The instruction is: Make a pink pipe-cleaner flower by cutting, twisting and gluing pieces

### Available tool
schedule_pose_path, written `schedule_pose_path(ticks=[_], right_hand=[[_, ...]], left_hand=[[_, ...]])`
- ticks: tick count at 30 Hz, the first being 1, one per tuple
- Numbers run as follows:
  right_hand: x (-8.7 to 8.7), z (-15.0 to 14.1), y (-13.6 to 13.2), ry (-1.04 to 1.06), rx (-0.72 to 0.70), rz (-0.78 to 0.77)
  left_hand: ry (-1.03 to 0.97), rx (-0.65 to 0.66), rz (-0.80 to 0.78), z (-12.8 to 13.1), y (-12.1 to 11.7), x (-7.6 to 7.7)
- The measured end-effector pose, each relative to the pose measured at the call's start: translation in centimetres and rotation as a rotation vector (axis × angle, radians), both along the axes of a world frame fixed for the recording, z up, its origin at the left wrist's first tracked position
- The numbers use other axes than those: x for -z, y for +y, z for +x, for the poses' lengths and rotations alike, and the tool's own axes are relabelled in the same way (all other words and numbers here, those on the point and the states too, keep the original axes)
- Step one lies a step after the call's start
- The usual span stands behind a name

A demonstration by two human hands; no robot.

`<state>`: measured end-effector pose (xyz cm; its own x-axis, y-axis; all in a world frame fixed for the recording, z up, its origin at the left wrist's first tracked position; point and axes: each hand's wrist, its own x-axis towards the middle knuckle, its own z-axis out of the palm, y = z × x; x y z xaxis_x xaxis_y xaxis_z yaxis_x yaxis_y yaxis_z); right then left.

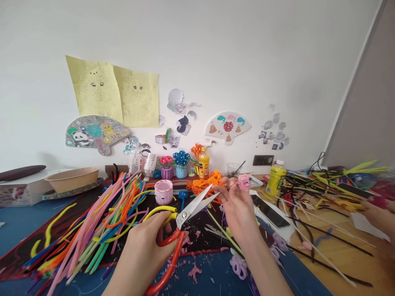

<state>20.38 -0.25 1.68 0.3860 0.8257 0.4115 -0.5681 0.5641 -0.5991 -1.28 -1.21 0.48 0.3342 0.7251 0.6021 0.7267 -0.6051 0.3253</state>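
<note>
My left hand (149, 242) grips scissors (184, 215) with red handles. Their blades are spread, and the tips point up and right at my right hand. A curved yellow piece shows above the left fingers; whether it belongs to the scissors I cannot tell. My right hand (236, 205) pinches a small pink looped flower (245, 182), apparently of fuzzy craft stem. A thin stem seems to run left from it, close to the blade tips. Pink fuzzy scraps (194, 272) lie below the scissors. Lilac looped flowers (239, 265) rest beside my right forearm.
Many coloured craft stems (101, 222) spread at left. Behind stand a pink-white pot (163, 192), flower pots (181, 164) and an orange drink bottle (203, 163). At right are a phone (270, 210), a yellow bottle (276, 179) and another person's hand (378, 216).
</note>
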Motion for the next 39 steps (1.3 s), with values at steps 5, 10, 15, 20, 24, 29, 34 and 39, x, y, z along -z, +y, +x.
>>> schedule_pose_path(ticks=[5, 10, 15, 20, 24, 29, 34, 39], right_hand=[[0.03, 0.05, -0.04, 0.000, 0.001, 0.003], [0.06, 0.02, -0.06, 0.007, 0.018, 0.002], [0.10, 0.04, -0.10, 0.011, 0.011, -0.008], [0.12, 0.12, -0.11, 0.013, -0.010, -0.021], [0.13, 0.19, -0.03, 0.009, -0.003, -0.033], [0.02, 0.17, -0.12, 0.016, -0.009, -0.023], [-0.08, 0.18, -0.15, 0.028, -0.014, -0.011], [0.05, 0.24, 0.10, 0.022, 0.000, -0.036]], left_hand=[[0.055, 0.008, 0.168, -0.33, 0.25, 0.62], [0.100, -0.014, 0.179, -0.39, 0.50, 0.77], [0.097, -0.010, 0.152, -0.39, 0.66, 0.86], [0.115, -0.039, 0.076, -0.32, 0.49, 0.63], [0.097, -0.029, 0.022, -0.27, 0.39, 0.44], [0.063, -0.020, -0.020, -0.13, 0.34, 0.42], [0.017, 0.011, -0.034, -0.30, 0.37, 0.33], [0.001, 0.029, -0.058, -0.31, 0.43, 0.16]])
